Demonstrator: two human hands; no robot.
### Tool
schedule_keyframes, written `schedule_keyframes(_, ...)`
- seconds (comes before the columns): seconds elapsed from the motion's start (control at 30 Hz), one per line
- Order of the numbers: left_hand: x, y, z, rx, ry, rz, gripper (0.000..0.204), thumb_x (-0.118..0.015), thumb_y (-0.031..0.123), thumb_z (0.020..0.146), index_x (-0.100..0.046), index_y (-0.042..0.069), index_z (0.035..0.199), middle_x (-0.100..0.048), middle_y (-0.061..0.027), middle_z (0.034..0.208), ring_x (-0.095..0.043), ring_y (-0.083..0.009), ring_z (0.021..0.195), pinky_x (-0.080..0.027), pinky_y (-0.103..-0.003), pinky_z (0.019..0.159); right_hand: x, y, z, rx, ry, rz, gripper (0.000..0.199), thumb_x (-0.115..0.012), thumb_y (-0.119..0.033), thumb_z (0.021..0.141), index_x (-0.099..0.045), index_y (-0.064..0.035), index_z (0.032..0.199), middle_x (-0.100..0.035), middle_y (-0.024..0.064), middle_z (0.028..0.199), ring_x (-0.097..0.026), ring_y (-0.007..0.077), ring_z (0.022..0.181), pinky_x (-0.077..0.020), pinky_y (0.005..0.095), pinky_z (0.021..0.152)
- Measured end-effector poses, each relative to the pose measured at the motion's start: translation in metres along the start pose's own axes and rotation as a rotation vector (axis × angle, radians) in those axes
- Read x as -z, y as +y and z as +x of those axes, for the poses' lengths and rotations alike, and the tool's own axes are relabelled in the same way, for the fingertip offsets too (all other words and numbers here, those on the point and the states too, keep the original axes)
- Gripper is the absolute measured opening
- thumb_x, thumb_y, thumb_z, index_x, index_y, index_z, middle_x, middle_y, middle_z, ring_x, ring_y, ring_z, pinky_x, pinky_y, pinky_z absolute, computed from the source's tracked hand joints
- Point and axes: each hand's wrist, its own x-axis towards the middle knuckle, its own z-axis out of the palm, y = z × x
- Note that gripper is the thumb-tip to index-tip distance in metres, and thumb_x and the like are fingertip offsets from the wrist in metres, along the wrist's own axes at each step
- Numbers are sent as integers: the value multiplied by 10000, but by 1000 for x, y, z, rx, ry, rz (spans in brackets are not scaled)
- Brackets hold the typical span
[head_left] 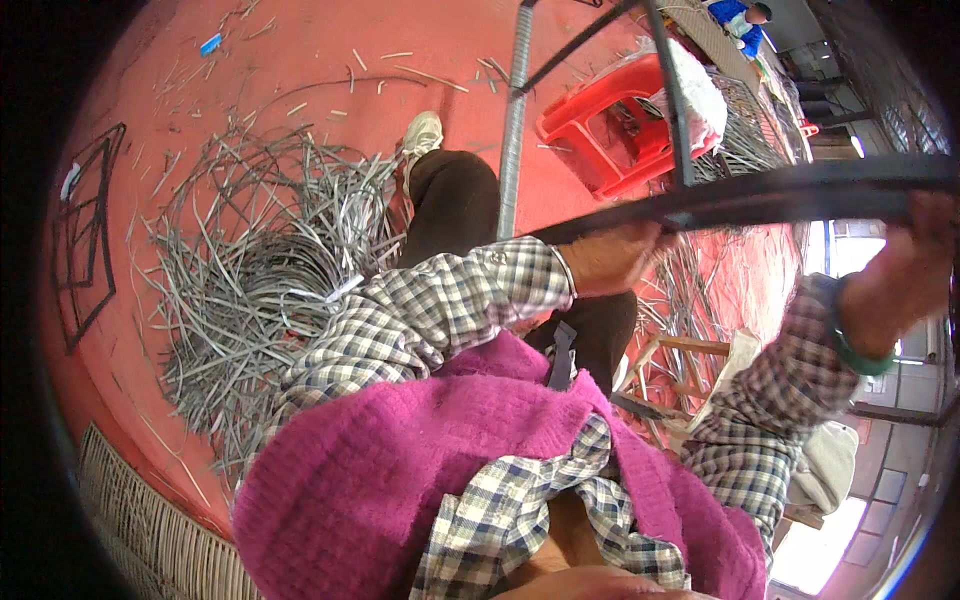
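In front of me stands a dark furniture frame (780, 195), tilted, with a wide curved bar running across to the right. One of its legs (517, 120) looks wrapped in grey strip. My left hand (618, 258) is closed at the near side of the curved bar, its fingers partly hidden. Farther right, my right hand (900, 265) is raised and grips the same bar near its end; motion smears it a little. A green band (862, 358) circles my right wrist.
A big tangle of grey flat strips (270, 260) lies on the red floor to my left. Beyond the frame is a red plastic stool (610, 125) with white cloth on it. A dark bare frame (90, 230) lies far left. Another person (740, 22) is far off.
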Motion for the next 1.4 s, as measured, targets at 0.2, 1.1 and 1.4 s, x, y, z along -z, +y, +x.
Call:
schedule_keyframes(0.2,-60,-86,1,29,175,16,283,-453,276,914,-483,24,1037,-550,-187,807,-556,-344,701,-429,-411,597,9,90,-50,-76,388,-42,299,-450,-394,895,-405,-130,763,-348,-31,530,-366,73,416,-334,199,383)
schedule_keyframes(1.1,-56,-19,98,502,-99,-681,230,-441,192,891,-358,-7,973,-578,-141,749,-597,-187,669,-469,-319,569,26,197,-265,-754,840,513,101,-532,-112,843,-548,-22,887,-521,19,852,-512,131,776,-424,249,702)
schedule_keyframes(1.4,36,-139,-39,543,52,-795,282,-500,226,881,-583,-20,991,-623,-100,829,-604,-124,725,-495,-263,650,49,182,-254,-774,379,-350,198,-478,-233,864,-556,-52,882,-557,42,806,-533,175,770,-453,321,668)
